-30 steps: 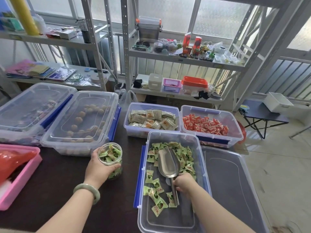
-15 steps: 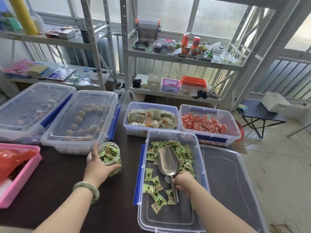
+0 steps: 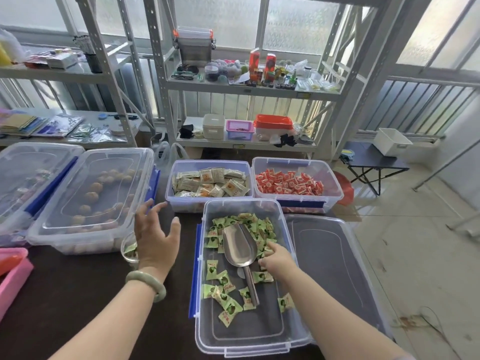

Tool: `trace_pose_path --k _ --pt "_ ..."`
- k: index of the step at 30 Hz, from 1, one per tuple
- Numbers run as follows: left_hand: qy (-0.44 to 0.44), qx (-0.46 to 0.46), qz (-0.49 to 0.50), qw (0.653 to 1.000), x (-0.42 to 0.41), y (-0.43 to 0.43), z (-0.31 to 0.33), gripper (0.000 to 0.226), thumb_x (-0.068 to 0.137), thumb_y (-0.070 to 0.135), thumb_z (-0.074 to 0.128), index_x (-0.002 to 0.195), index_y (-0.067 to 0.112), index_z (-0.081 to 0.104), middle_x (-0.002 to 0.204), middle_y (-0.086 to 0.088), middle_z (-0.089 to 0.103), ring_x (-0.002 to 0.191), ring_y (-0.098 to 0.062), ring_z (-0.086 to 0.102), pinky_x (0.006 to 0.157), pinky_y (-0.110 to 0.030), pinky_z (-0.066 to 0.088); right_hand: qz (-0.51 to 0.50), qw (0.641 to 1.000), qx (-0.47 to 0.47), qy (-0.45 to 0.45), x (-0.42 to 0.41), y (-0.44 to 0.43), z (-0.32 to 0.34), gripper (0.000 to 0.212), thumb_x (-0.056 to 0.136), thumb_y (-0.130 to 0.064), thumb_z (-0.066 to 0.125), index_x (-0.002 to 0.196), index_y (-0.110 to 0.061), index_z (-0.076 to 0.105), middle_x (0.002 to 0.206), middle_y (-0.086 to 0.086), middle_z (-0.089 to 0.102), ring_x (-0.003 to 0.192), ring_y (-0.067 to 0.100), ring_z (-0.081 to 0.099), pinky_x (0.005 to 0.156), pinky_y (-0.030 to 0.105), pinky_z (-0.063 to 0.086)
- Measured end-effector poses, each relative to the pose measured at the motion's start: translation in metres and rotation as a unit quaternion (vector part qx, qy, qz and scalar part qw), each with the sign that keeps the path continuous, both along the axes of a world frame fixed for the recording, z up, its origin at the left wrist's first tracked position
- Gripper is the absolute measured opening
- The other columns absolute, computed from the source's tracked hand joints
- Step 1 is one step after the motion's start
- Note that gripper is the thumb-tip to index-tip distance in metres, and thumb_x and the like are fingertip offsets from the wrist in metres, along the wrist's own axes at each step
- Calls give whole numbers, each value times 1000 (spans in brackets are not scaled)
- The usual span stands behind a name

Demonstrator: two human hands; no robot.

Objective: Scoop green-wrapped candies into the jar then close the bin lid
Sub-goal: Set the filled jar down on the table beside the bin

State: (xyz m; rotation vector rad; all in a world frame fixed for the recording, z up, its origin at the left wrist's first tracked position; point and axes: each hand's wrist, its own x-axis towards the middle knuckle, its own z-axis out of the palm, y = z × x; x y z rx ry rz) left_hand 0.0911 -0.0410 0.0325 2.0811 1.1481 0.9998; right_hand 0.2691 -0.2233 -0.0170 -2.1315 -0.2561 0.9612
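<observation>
The left hand (image 3: 155, 236) hovers above the jar (image 3: 129, 248) with its fingers spread apart and holds nothing. The jar stands on the dark table (image 3: 78, 307), mostly hidden under the hand, and green wrappers show through its wall. The metal scoop (image 3: 240, 249) lies in the open bin (image 3: 241, 333) on the green-wrapped candies (image 3: 223, 292), its handle pointing toward the person. The right hand (image 3: 279, 261) rests in the bin just beside the scoop bowl; its fingers are curled down among the candies, and I cannot tell whether they pinch one. The bin lid (image 3: 335, 261) lies flat to the right, touching the bin.
</observation>
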Motion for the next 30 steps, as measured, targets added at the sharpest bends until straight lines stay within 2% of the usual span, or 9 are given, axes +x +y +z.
trace_pose_path --k 2,5,7,15,20,23,24,27,30 --pt "-11 -10 -56 998 21 -17 9 37 85 7 61 121 4 53 134 -16 44 128 -27 39 106 -30 27 -3 999 38 -30 8 -12 7 57 84 -4 58 139 -14 45 103 5 62 80 16 60 57 16 47" --pt "-18 -48 -155 987 56 -49 15 34 87 7 58 121 9 53 128 -9 50 123 -22 46 109 -36 36 -34 991 113 -69 25 -36 21 37 85 -5 59 122 -9 59 94 2 68 83 16 64 73 23 53" --pt "-13 -83 -205 975 79 -76 15 33 87 8 57 120 14 54 124 -3 53 116 -18 49 106 -35 39 -54 985 143 -79 40 -58 27 29 86 -4 59 115 -10 62 87 -1 67 77 11 63 70 20 51" --pt "63 -180 -342 920 164 -175 -9 39 90 14 54 129 15 51 127 0 54 119 -11 50 107 -32 38 -111 981 117 -109 106 -146 17 27 89 -6 58 114 -15 62 90 -3 66 80 14 61 73 25 51" --pt "125 -279 -332 892 200 -209 -39 46 90 16 55 135 15 45 137 -4 49 118 -12 51 104 -29 39 -138 982 97 -85 135 -181 -2 32 87 1 55 118 -5 61 97 8 63 83 18 57 79 31 47" --pt "167 -346 -296 875 215 -223 -57 54 89 22 55 140 19 39 143 -6 41 97 -4 50 83 -20 42 -132 985 77 -83 146 -196 -12 35 87 1 55 121 -6 60 105 11 62 88 16 56 82 25 45" --pt "180 -363 -280 870 219 -226 -61 56 88 24 55 141 19 37 145 -6 39 101 -7 49 82 -20 42 -127 986 73 -81 148 -199 -16 36 87 2 56 123 -6 59 110 13 62 92 16 55 86 26 45" --pt "224 -405 -220 858 224 -230 -78 63 88 22 56 144 12 30 152 -9 28 134 -22 35 108 -31 32 -115 989 49 -77 156 -209 -27 41 86 1 59 127 -9 57 125 20 58 109 26 55 99 32 43" --pt "256 -407 -159 862 227 -235 -88 71 90 21 54 148 6 17 158 -11 11 145 -25 15 116 -35 16 -87 993 12 -83 163 -216 -38 48 86 -4 60 132 -14 52 138 16 49 126 28 48 108 37 40"
